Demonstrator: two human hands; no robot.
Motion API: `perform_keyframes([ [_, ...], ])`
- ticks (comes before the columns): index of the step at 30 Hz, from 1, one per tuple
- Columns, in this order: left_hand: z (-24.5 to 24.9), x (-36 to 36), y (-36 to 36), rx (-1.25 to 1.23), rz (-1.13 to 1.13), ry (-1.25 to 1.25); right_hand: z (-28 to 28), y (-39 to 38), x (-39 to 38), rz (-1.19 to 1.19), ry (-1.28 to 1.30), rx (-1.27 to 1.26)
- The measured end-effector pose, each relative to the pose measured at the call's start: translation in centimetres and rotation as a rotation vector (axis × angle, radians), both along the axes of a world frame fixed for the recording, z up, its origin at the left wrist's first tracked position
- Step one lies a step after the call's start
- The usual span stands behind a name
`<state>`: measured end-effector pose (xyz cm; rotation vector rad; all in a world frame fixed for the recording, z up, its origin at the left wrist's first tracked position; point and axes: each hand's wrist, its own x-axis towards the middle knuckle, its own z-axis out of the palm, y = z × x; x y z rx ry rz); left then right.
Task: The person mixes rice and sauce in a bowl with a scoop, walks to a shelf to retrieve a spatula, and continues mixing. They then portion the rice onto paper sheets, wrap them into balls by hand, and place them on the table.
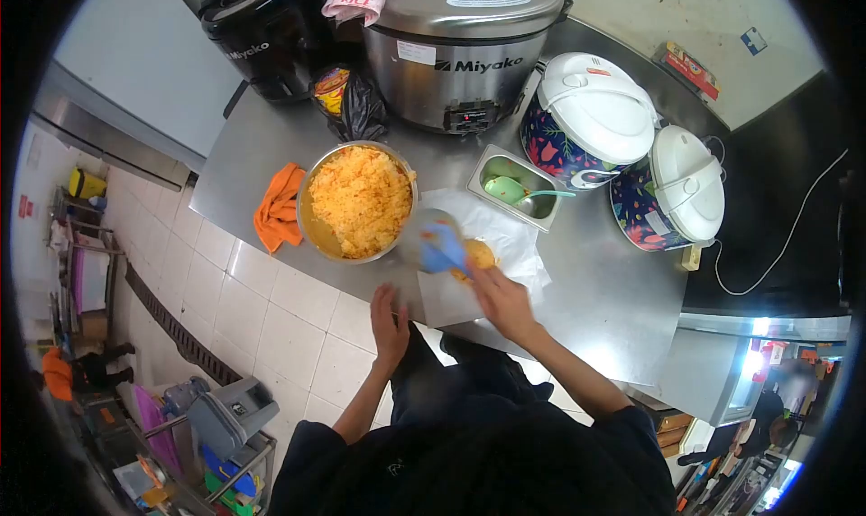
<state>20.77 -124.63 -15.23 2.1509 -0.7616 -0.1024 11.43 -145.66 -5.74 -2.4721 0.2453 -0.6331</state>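
Observation:
My right hand (505, 304) reaches over sheets of white paper (451, 298), its fingers at a blue-and-grey object (440, 245) that is badly smeared by motion; its kind cannot be made out. Close by its fingertips, a small orange-yellow mound (481, 254), looking like rice, lies on the paper. At the front edge of the steel table is my left hand (390, 322), fingers stretched out and holding nothing. Left of the paper stands a round metal bowl (313, 232) heaped with orange rice (359, 200).
An orange cloth (280, 207) lies left of the bowl. A metal tray (541, 216) with a green ladle (507, 189) sits behind the paper. Several rice cookers, including a large steel one (451, 74) and a flowered one (564, 142), line the back. Another person (771, 417) stands far right.

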Motion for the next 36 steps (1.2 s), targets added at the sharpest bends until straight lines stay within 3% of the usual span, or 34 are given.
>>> perform_keyframes([
  [2, -0.4, -0.3, 0.4, -0.017, 0.134, -0.078, 1.8, 1.4, 5.0, 0.097, 0.145, -0.010],
  [4, -0.4, -0.8, 0.4, -0.028, 0.179, -0.067, 2.6, 2.9, 9.9, 0.187, 0.081, 0.040],
  [6, -0.3, -1.0, 0.3, -0.040, 0.249, -0.080, 2.4, 4.0, 13.9, 0.244, 0.335, 0.015],
  [7, -0.2, -1.1, 0.4, -0.043, 0.244, -0.084, 2.4, 4.1, 14.3, 0.237, 0.331, 0.013],
  [9, 0.2, -1.3, 0.8, 0.014, 0.178, -0.038, 2.5, 3.9, 14.9, 0.107, 0.001, -0.096],
  [11, 0.3, -1.3, 0.6, 0.001, 0.181, -0.145, 3.0, 0.7, 12.6, -0.183, -0.126, 0.144],
  [13, 2.4, -1.5, -0.1, -0.176, 0.201, 0.148, 1.3, -4.0, 8.4, -0.736, -0.269, 0.081],
  [15, 4.7, -1.0, -2.2, -0.228, 0.140, 0.161, -3.4, -8.6, 4.1, -1.202, -0.113, 0.259],
  [17, 6.1, 0.4, -4.9, -0.297, 0.024, 0.103, -7.3, -11.5, 2.9, -1.232, -0.094, 0.499],
  [18, 6.5, 1.4, -6.6, -0.325, -0.029, 0.036, -7.2, -12.2, 2.7, -1.241, -0.100, 0.499],
  [20, 6.7, 3.4, -10.1, -0.324, -0.099, 0.091, -6.8, -13.4, 2.3, -0.882, -0.070, 1.438],
  [23, 5.7, 5.4, -15.1, -0.339, -0.195, 0.232, -7.1, -13.8, 0.5, -0.973, -0.284, 1.288],
  [26, 2.5, 7.0, -18.6, -0.198, -0.278, 0.472, -7.5, -14.3, -4.9, -1.101, -0.278, 1.244],
  [28, -0.9, 8.8, -19.8, -0.147, -0.259, -0.049, -8.2, -14.5, -8.3, -1.142, -0.402, 1.302],
  [32, -3.6, 10.6, -20.8, 0.064, -0.292, -0.323, -7.6, -14.3, -12.7, -1.115, -0.466, 1.305],
  [34, -3.0, 10.8, -20.7, 0.112, -0.326, -0.337, -6.6, -13.6, -12.7, -1.632, -0.126, -0.025],
  [35, -2.7, 10.8, -20.8, 0.160, -0.354, -0.349, -5.6, -13.1, -12.2, -1.632, -0.127, -0.025],
  [36, -2.7, 10.8, -21.0, 0.163, -0.354, -0.347, -2.0, -11.0, -9.9, -1.417, -0.208, 0.062],
])
